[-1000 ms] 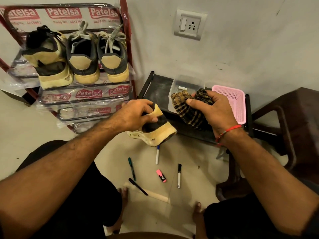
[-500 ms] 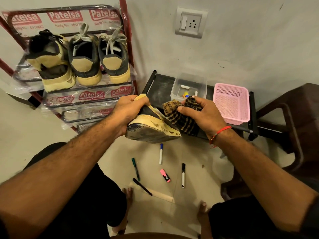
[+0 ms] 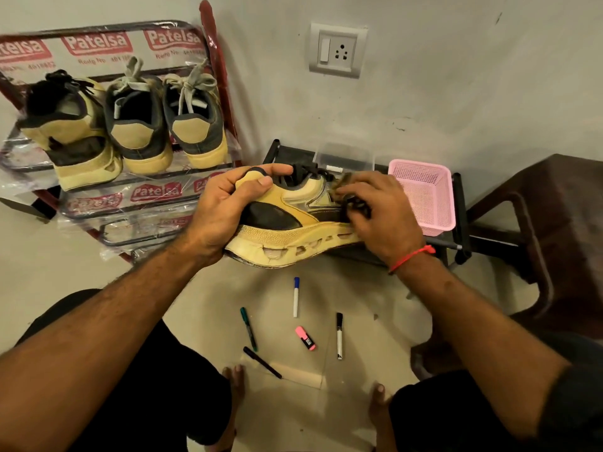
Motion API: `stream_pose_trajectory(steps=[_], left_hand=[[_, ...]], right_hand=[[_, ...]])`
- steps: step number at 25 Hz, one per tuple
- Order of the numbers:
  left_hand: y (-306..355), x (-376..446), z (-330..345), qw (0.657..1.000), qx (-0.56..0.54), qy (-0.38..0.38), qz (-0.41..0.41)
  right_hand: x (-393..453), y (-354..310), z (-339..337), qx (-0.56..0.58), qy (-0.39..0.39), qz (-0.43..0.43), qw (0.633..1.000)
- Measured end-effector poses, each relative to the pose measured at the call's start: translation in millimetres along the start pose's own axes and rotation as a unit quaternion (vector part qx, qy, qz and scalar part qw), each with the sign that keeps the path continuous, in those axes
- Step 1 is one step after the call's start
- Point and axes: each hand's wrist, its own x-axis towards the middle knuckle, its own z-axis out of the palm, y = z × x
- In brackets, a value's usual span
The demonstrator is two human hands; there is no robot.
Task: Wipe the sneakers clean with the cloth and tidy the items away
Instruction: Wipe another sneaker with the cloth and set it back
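Held in the air above the floor, in front of the low black stand (image 3: pixel 287 154): sneaker (image 3: pixel 293 220), probably light, stiff in the sole and soft in the upper, best gripped at the heel; gripped exactly there by left hand (image 3: pixel 225 210), thumb on the collar; pressed against its side by right hand (image 3: pixel 380 210), fingers curled round it, cloth (image 3: pixel 357 203), soft and mostly hidden

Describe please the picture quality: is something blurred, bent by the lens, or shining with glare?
Head view: warm, dim yellowish light; the right hand, with the checked cloth under it on the yellow-and-black sneaker, is smeared by motion; the left hand is sharper; the wide lens bows the red metal shoe rack; its clear plastic wrap glints.
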Motion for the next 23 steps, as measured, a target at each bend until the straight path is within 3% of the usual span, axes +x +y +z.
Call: stream_pose_trajectory(steps=[2, 3, 7, 10, 11, 13, 16, 17, 20, 22, 23], left_hand=[[0, 0, 0, 1.000, 0.001, -0.001, 0.007], [-1, 0, 2, 1.000, 0.006, -0.002, 0.011], [-5, -2, 4, 0.997, 0.055, -0.020, 0.051], [-3, -3, -2, 0.998, 0.031, -0.029, 0.043], [-2, -4, -6, 0.999, 0.021, -0.018, 0.041], [2, -3, -13, 0.999, 0.012, 0.008, 0.043], [6, -1, -21, 0.998, 0.012, 0.027, 0.048], [7, -1, -24, 0.998, 0.002, 0.035, 0.046], [12, 1, -27, 0.997, -0.036, 0.054, 0.041], [13, 1, -29, 0.996, -0.038, 0.069, 0.042], [13, 1, -30, 0.996, -0.035, 0.075, 0.044]], right_hand=[[3, 19, -6, 0.015, -0.006, 0.104, 0.994], [1, 9, -2, 0.030, -0.012, 0.105, 0.994], [-22, -88, 16, 0.106, -0.036, -0.091, 0.990], [-19, -70, 7, 0.073, -0.036, -0.177, 0.981], [-16, -49, 8, 0.061, -0.029, -0.147, 0.987], [-7, -6, 8, 0.046, -0.012, -0.008, 0.999], [-4, 42, 7, 0.025, -0.053, 0.230, 0.971], [-6, 48, 10, 0.011, -0.057, 0.274, 0.960], [-1, 43, 6, 0.040, 0.074, 0.303, 0.949], [7, 23, -3, 0.055, 0.153, 0.233, 0.959], [10, 11, -5, 0.067, 0.154, 0.179, 0.969]])
